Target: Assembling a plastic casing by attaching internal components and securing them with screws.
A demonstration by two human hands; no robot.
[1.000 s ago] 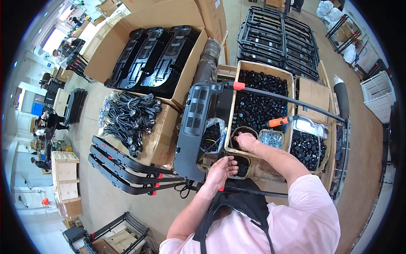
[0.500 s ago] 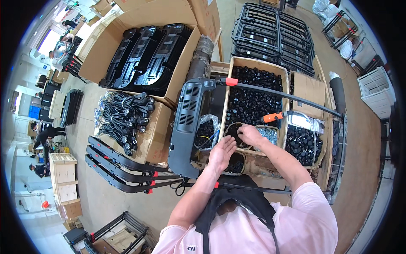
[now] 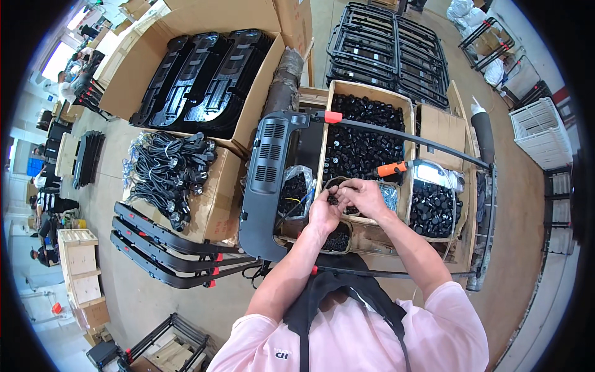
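Note:
My left hand point(image 3: 325, 214) is cupped palm up, with a small heap of tiny dark parts point(image 3: 333, 199) lying at its fingers; they are too small to name. Over that palm my right hand point(image 3: 365, 198) has its fingertips pinched together, and what they hold cannot be made out. Both hands are above a small bin point(image 3: 334, 181) of dark parts, partly hidden by them. Across the bins lies a black frame with a vented plastic panel point(image 3: 266, 170) and red corner pieces. An orange-handled power screwdriver point(image 3: 392, 168) is just beyond my right hand.
A wooden-edged box of black round caps point(image 3: 365, 133) stands ahead, and more caps point(image 3: 432, 208) are at the right. Silver screws point(image 3: 388, 197) fill a small bin. To the left are bundled black cables point(image 3: 167, 173) and a carton point(image 3: 114, 93) of black panels. Black frames point(image 3: 387, 56) are stacked beyond.
My right hand has come up out of the small bin and moved left to my left palm. My left hand has turned from open and flat to cupped around small dark parts.

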